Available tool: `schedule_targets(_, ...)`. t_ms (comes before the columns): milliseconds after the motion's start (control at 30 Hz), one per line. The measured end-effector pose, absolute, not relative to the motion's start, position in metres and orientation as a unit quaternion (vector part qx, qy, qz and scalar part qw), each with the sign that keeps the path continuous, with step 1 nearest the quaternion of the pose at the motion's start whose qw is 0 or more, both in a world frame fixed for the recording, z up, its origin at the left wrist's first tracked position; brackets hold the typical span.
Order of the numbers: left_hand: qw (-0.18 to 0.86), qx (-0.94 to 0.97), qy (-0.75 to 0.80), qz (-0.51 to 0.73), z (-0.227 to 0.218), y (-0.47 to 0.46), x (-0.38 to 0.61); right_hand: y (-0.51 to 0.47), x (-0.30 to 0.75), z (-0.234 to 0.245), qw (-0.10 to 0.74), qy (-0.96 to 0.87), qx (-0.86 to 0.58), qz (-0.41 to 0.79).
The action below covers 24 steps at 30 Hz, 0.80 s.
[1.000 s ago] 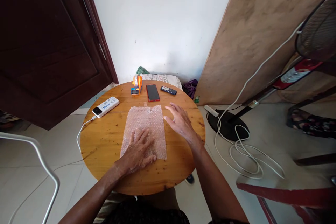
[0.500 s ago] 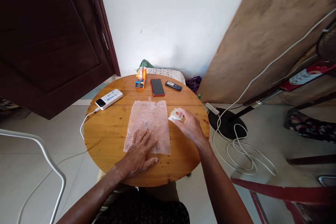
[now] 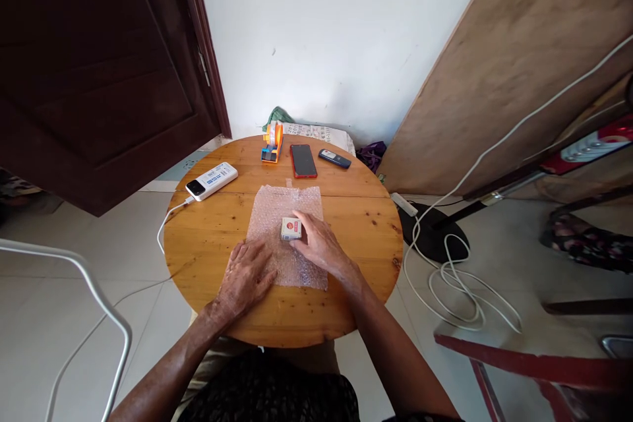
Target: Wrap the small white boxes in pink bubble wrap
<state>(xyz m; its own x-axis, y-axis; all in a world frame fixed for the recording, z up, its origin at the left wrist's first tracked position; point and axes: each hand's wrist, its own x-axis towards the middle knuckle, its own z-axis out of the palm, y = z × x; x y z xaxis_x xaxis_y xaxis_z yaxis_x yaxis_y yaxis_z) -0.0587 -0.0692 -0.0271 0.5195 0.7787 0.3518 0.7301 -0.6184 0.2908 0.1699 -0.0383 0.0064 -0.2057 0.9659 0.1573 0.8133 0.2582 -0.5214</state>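
A sheet of bubble wrap (image 3: 287, 208) lies flat in the middle of the round wooden table (image 3: 208, 250). A small white box with a red mark (image 3: 291, 228) rests on the sheet's centre. My right hand (image 3: 319, 247) has its fingers closed on the box's right side. My left hand (image 3: 242, 279) lies flat with fingers spread, pressing on the sheet's near left corner.
At the table's far side are an orange tape dispenser (image 3: 271, 142), a red-cased phone (image 3: 303, 160) and a small dark phone (image 3: 335, 158). A white power bank (image 3: 211, 180) with a cable sits at the left. White cables (image 3: 457, 290) coil on the floor to the right by a fan base (image 3: 435, 237).
My right hand picked up the small box at the right of the sheet and carried it left onto the bubble wrap's centre. My left hand slid slightly to the sheet's near left corner.
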Motion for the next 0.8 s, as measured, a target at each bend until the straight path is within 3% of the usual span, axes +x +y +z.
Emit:
schedule_targets(267,0.068,0.877,0.425,0.212,-0.027,-0.071,-0.063,-0.042,0.171,0.000,0.284,-0.743,-0.584,0.163)
schedule_targets(800,0.085,0.882,0.422,0.192,-0.015,-0.073,-0.071,-0.068,0.176,0.026,0.254,-0.765,-0.576,0.140)
